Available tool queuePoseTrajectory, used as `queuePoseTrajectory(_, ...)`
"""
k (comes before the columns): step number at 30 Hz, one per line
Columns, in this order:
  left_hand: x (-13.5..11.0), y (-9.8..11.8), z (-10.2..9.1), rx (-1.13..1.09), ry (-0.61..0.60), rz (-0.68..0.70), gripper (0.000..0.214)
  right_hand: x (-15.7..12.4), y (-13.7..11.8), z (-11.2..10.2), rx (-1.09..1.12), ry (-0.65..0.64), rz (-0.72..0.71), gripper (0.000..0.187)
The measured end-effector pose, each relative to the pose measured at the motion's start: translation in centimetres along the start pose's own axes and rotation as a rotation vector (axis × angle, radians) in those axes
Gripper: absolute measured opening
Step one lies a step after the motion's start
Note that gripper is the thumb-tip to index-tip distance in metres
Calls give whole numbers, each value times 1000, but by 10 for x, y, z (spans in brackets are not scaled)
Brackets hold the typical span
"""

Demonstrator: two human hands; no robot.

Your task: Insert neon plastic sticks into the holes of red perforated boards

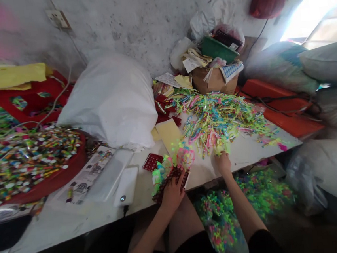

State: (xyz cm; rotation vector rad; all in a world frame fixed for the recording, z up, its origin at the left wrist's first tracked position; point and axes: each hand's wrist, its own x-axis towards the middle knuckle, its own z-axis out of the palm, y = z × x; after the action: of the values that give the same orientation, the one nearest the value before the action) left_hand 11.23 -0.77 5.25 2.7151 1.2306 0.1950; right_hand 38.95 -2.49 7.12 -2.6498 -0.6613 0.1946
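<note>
My left hand (173, 193) grips a dark red perforated board (166, 188) at the table's front edge, fingers lying across its top. Upright in the board stand colourful translucent plastic pieces (185, 156), green and blue ones on the left and pink ones at the back. My right hand (223, 164) is at the near side of a big heap of thin coloured plastic sticks (223, 113). Its fingers are closed around yellow-green plastic pieces (219, 148), whose exact shape is blurred. A second dark red perforated board (152, 162) lies flat just behind the first.
A red basin (83, 150) full of small coloured tubes stands at left, beside a stuffed white sack (109, 100). A white power bank (127, 186) with a cable lies on the table (99, 212). Behind the heap sits a cardboard box (211, 80). Bagged green pieces (221, 217) lie below the edge.
</note>
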Motion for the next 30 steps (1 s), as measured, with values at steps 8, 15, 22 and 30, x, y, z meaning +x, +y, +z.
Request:
queuePoseTrajectory(8,1,0,-3,-10,-23,6,72,9,26,13,384,-149,57,43)
queuePoseTrajectory(15,0,1,-4,6,-20,0,70,23,13,21,323,-89,90,43)
queuePoseTrajectory(22,0,2,-4,24,-6,-5,71,34,2,6,238,5,66,31)
queuePoseTrajectory(30,-9,-7,11,-114,129,44,59,-37,23,-39,195,77,-163,35)
